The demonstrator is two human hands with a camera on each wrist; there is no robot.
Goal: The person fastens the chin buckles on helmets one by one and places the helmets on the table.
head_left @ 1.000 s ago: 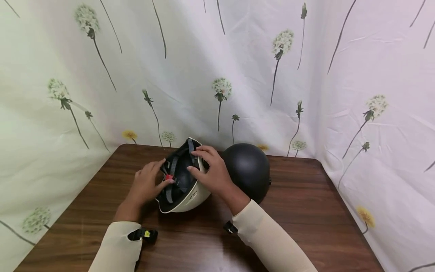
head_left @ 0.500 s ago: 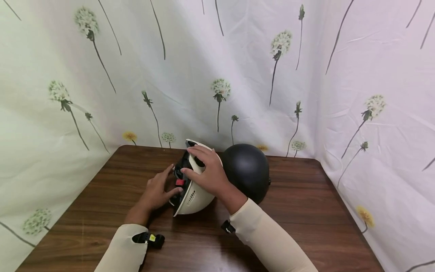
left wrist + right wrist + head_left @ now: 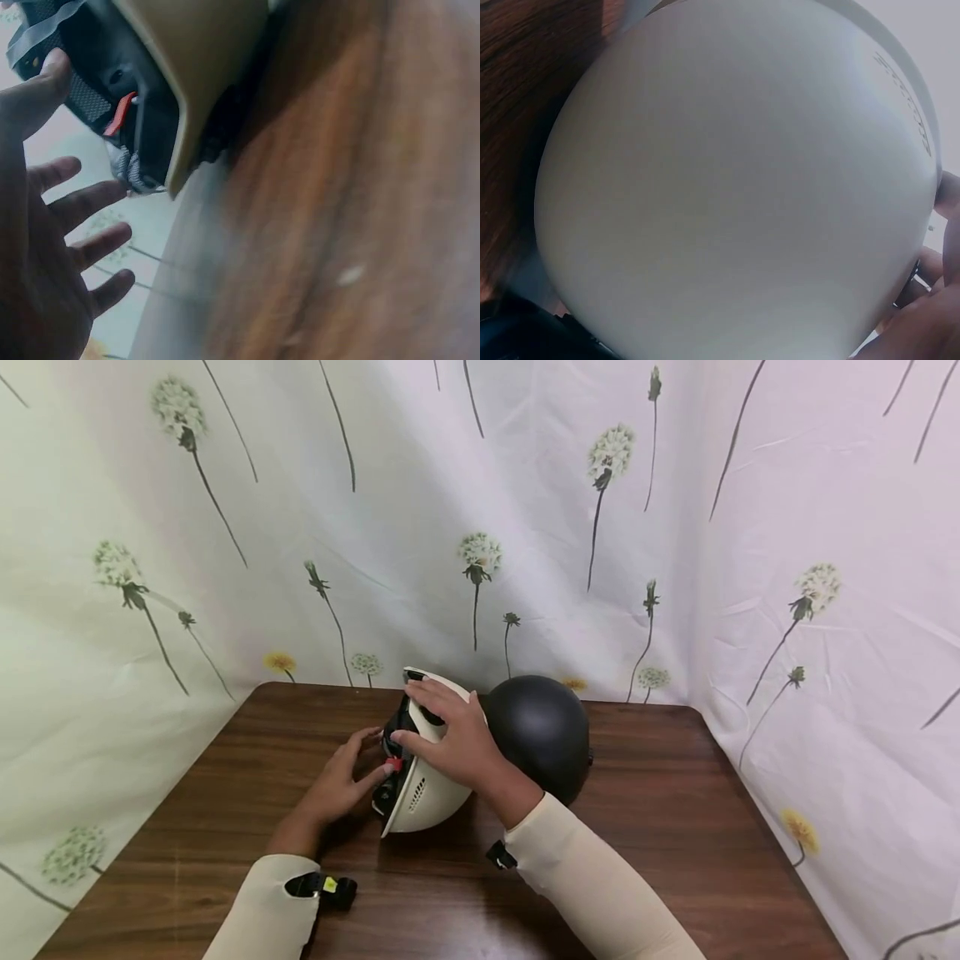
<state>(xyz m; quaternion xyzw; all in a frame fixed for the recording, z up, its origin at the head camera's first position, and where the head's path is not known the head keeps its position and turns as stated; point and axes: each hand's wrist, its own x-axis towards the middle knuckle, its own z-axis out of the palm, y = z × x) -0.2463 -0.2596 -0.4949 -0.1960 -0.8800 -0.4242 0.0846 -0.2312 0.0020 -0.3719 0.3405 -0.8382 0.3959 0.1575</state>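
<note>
A cream helmet (image 3: 431,806) lies tilted on the table, its dark padded opening facing left. My right hand (image 3: 461,743) grips its upper rim, thumb at the inner edge and fingers over the shell. In the right wrist view the smooth shell (image 3: 742,180) fills most of the picture. At the opening, my left hand (image 3: 337,785) has its fingers spread, with the thumb beside a red buckle piece (image 3: 393,764). The left wrist view shows this hand (image 3: 45,225) with relaxed, separated fingers and the thumb by a grey strap (image 3: 41,34). Some inner straps are hidden.
A black helmet (image 3: 543,735) sits dome up just right of the cream one. Both are on a brown wooden table (image 3: 660,843) with rounded back corners. A flower-printed white cloth (image 3: 420,527) hangs behind and to the sides.
The cream helmet has turned, so its opening faces more to the left and less of the inside shows. My left hand has shifted right with it; my right hand keeps its grip.
</note>
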